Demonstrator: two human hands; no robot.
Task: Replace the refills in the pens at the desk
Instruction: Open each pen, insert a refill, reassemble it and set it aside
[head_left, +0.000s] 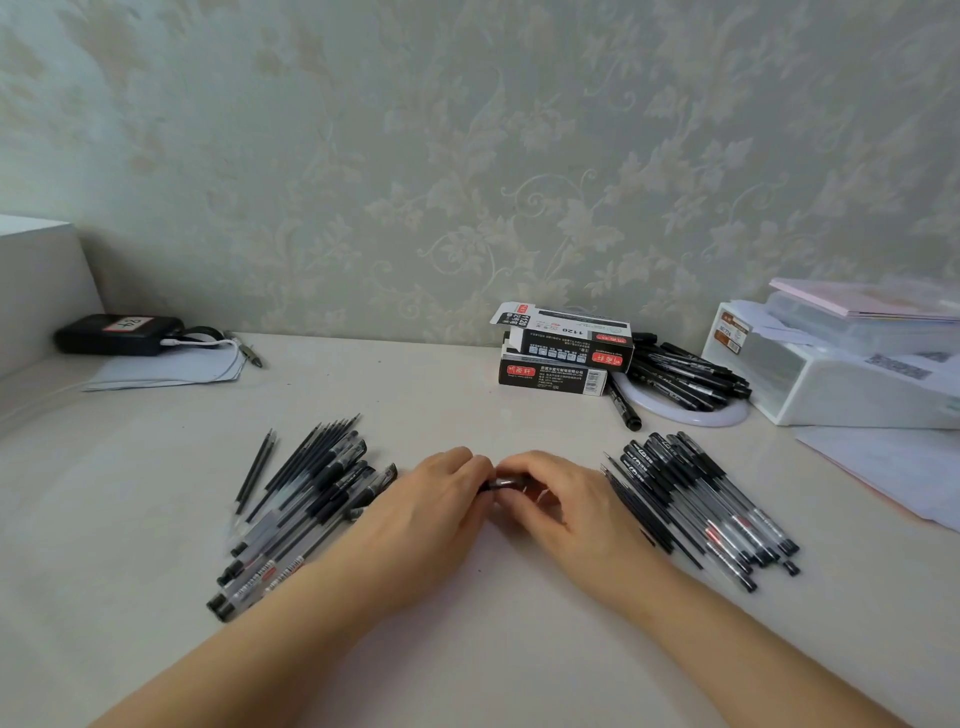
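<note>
At worktop centre, a dark pen (503, 483) lies between both hands, long axis running 9 to 3 o'clock, just above the worktop (467, 649). Left hand (431, 499) grips its 9 o'clock end, fingers curled round it; right hand (556, 499) grips the 3 o'clock end, fingers curled over the barrel, thumb side hidden. Only a short middle stretch of the pen shows between the fingers (519, 465); cannot tell if tip or cap faces which hand. Both hands equally near, touching it. Looks like an unscrewing or pull-apart step; next move likely turns on twisting or pulling along that 9–3 axis. At 9 o'clock of the hands, a left pile of pens and loose refills (301, 509), fanned toward 1 o'clock. At 3 o'clock, a right pile of pens (706, 514), near the right wrist. Further out at 1 o'clock, stacked pen boxes (563, 353) and a marker heap (685, 374); white storage box (831, 384) at 2 o'clock; black device (119, 335) at 10 o'clock.
</note>
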